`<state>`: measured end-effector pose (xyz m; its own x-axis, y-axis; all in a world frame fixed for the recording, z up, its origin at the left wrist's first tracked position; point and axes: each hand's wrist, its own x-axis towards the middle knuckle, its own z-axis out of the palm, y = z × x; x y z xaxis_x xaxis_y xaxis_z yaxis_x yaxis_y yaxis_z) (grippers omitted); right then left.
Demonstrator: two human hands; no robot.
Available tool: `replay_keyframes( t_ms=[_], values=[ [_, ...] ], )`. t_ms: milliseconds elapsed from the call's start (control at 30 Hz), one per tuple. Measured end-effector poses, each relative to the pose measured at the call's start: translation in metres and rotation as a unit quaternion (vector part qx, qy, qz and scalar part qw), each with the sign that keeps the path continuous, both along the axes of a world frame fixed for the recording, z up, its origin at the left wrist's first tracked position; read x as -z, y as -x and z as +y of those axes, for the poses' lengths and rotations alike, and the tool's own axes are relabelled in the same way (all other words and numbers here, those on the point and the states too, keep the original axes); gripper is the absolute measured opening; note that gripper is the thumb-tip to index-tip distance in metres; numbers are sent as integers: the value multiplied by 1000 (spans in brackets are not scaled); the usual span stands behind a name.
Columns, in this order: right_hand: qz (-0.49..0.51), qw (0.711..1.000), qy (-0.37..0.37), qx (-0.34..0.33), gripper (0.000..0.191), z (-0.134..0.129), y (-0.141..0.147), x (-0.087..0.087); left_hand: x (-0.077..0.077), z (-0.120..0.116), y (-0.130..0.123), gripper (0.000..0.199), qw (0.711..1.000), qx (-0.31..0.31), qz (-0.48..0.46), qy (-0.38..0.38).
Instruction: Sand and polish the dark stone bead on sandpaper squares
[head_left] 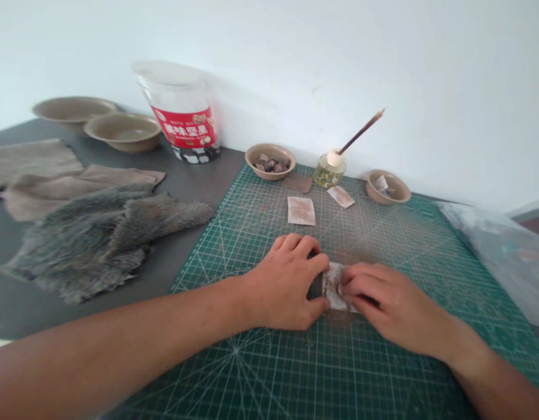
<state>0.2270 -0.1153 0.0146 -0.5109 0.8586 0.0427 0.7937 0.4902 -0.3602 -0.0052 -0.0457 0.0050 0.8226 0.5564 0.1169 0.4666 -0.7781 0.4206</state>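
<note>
Green mat (269,373), smudged sheet (333,287), between left hand (287,286) and right hand (394,309)

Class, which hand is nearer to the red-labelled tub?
The left hand: it is in front of the red-labelled tub and to its right; the right hand is farther right.

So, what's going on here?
Someone is handling a small whitish, brown-smudged piece on a green cutting mat. The left hand sits at its left edge; the right hand covers part of its right side. Beyond the hands lie a pale square and a bowl of dark lumps.
</note>
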Motion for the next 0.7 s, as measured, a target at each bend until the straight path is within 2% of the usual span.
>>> replay_keyframes(
  t_ms=[67, 133, 200, 267, 333, 400, 467, 600, 700],
  values=[
    [-8, 1000, -11, -15, 17, -1, 1, 0, 0, 0, 0, 36, 1000, -1, 1, -2],
    [-22, 999, -38, 20, 16, -1, 0, -1, 0, -1, 0, 37, 1000, -7, 2, -5],
    [-28, 999, -29, 33, 15, 0, -2, -2, -1, -1, 0, 38, 1000, -11, 2, -3],
    [-33, 999, -11, -8, 16, 0, -2, -2, -1, -1, 0, 37, 1000, -6, 3, 1],
    [-44, 998, -28, -30, 17, 1, -2, -2, -1, -1, 0, 37, 1000, -2, 3, 2],
    [-60, 996, -67, 1, 17, 2, -2, -2, 0, -1, 0, 37, 1000, -5, 0, -1],
    [-72, 995, -67, 23, 16, 3, -4, -3, 0, -1, 0, 38, 1000, -11, -2, -3],
    [-60, 997, -23, -50, 16, 1, -3, -4, 1, -1, 0, 37, 1000, -6, 1, 2],
    [-51, 996, -65, -18, 15, 3, -3, -3, 0, -1, 0, 38, 1000, -6, 1, -2]
  ],
)
